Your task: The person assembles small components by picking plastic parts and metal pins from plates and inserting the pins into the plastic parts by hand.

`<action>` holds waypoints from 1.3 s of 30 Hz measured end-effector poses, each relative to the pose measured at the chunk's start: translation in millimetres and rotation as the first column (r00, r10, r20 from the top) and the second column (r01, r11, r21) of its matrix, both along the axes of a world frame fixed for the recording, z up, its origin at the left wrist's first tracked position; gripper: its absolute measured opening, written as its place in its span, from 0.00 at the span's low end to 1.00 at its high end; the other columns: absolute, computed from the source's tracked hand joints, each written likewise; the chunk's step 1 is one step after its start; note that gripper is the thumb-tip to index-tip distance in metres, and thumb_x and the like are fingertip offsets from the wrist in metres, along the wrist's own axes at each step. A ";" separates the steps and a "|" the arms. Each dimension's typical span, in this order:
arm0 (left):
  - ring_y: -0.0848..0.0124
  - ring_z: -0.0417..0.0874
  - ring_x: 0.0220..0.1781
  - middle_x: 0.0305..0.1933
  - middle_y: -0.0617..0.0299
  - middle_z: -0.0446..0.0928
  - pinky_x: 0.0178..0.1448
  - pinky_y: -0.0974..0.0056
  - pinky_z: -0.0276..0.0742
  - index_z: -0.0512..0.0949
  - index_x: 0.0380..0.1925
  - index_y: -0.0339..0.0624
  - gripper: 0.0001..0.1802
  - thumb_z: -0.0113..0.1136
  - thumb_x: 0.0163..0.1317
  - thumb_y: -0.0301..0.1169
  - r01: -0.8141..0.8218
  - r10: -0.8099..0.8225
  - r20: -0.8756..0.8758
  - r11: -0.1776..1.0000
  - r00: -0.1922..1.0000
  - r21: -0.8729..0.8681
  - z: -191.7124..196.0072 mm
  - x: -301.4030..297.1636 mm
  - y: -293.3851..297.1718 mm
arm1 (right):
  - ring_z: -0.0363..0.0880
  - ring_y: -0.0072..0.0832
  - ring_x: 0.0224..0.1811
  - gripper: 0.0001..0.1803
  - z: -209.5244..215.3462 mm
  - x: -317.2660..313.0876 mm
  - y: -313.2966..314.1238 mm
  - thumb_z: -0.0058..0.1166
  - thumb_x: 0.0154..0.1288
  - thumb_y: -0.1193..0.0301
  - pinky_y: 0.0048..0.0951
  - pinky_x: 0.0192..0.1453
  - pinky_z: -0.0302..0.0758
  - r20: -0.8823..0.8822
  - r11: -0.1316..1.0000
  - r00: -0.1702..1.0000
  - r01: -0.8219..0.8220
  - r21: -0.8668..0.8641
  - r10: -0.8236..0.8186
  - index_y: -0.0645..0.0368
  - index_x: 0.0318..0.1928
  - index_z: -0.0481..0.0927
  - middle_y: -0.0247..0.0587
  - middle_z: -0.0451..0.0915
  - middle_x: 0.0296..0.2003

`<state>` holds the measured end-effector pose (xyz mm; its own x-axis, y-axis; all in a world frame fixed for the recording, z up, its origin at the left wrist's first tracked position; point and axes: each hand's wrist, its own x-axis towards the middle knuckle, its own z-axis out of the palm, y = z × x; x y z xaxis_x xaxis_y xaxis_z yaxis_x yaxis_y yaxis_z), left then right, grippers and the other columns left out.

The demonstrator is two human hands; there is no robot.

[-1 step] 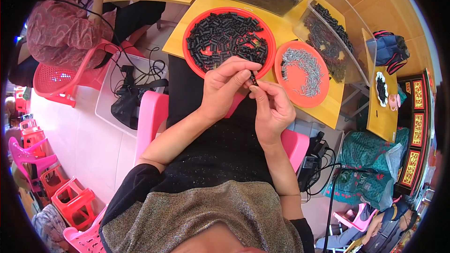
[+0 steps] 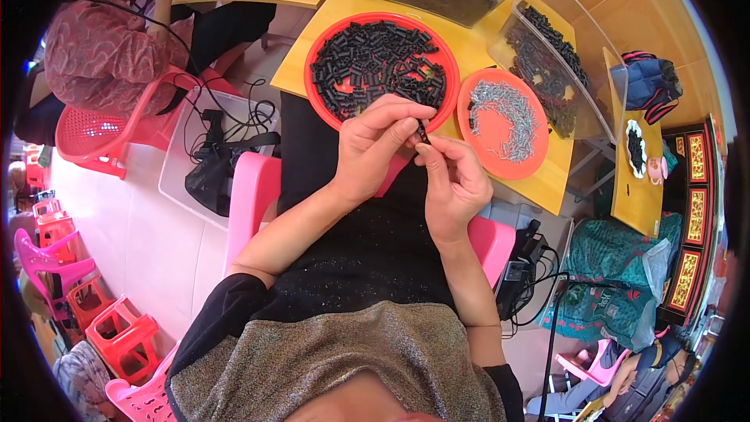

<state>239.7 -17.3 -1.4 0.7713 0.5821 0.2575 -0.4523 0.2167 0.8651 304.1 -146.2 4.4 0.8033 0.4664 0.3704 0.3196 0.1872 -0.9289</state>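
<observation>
A small assembly workshop: trays and bins of parts on a yellow counter, plastic chairs around.

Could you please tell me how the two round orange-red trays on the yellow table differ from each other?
The larger tray holds a heap of small black pieces, while the smaller tray holds small silvery metal pieces. The larger tray is piled nearly full; the smaller tray shows much bare bottom. The larger tray lies ahead of the left hand, the smaller one beyond the right hand. Both are round, shallow and orange-red.
</observation>
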 end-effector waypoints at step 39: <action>0.76 0.86 0.47 0.48 0.63 0.87 0.54 0.67 0.81 0.82 0.59 0.41 0.12 0.61 0.80 0.31 0.190 -0.232 -0.013 0.828 0.973 -0.528 -23.4 7.0 -8.3 | 0.88 0.23 0.37 0.08 -9.6 16.2 -1.4 0.74 0.64 0.81 0.26 0.43 0.85 0.212 0.987 0.974 0.106 -0.118 -0.079 0.67 0.42 0.88 0.44 0.90 0.36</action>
